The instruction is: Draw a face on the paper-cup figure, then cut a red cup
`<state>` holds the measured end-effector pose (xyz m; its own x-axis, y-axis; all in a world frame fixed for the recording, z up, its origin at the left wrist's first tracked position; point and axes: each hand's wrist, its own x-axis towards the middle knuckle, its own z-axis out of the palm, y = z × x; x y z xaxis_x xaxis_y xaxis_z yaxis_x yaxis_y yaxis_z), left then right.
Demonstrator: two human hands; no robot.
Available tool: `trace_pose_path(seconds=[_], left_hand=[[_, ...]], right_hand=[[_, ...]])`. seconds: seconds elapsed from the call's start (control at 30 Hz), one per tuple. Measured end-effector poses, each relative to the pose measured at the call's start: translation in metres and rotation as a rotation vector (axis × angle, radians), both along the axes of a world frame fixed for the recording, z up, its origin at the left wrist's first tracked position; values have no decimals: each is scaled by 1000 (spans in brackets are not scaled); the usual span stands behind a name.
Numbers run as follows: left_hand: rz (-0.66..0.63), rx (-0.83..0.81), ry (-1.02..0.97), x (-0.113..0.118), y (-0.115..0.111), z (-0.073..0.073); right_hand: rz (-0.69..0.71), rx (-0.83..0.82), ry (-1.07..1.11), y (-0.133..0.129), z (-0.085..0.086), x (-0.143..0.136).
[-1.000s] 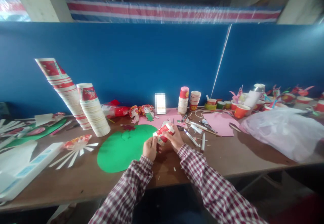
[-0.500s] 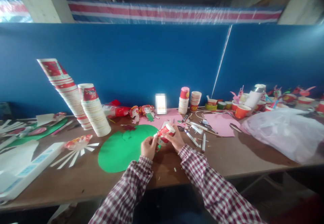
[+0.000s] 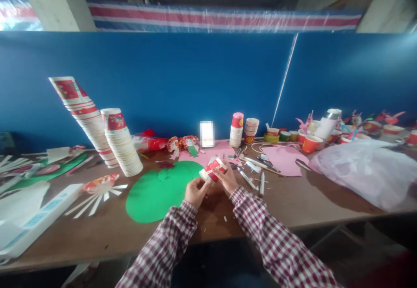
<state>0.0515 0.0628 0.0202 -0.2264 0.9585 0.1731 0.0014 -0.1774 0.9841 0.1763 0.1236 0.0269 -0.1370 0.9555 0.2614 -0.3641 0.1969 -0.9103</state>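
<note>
Between my two hands is a red and white paper cup [image 3: 213,169], tilted on its side above the table. My left hand [image 3: 196,191] grips its lower left edge with thumb and fingers. On the other side my right hand [image 3: 227,179] is closed around the cup, thumb across the red print. Just left of the hands lies a green paper shape [image 3: 156,194], flat on the table. The cup's underside and some fingertips are hidden.
Two tall paper cup stacks [image 3: 122,149] lean at the left. Markers [image 3: 247,178] and scraps lie right of my hands, near pink paper [image 3: 283,161]. A plastic bag [image 3: 365,170] rests at the right. A cut cup with strips [image 3: 99,188] sits left.
The cup has turned in my hands, so more of its printed side faces me. My left hand has shifted slightly to the right.
</note>
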Motion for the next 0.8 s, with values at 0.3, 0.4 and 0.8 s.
trace_pose_path(seconds=[0.3, 0.4, 0.8], left_hand=[[-42, -26, -7, -2, 0, 5], [-65, -24, -12, -2, -1, 7], [-77, 29, -18, -1, -2, 5]], right_hand=[[121, 16, 34, -4, 9, 3], [80, -7, 35, -5, 10, 2], [16, -29, 56, 5, -3, 1]])
